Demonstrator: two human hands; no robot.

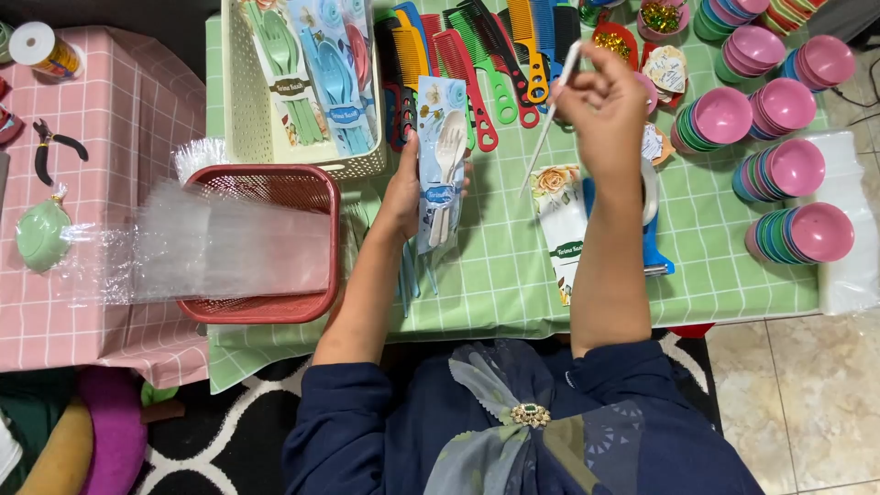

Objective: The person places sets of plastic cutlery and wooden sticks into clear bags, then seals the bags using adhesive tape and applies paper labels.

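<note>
Upright, the packed cutlery set (442,160) sits gripped in the left hand (403,188), right hand (600,105) pinching a strip (550,115).

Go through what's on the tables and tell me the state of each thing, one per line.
left hand: gripping the clear cutlery packet, upright
right hand: raised, pinching a thin white strip
red basket: heaped with clear plastic sleeves
white basket: filled with finished packets
bowls: nested in stacks
combs: fanned flat
pliers: lying apart
</note>
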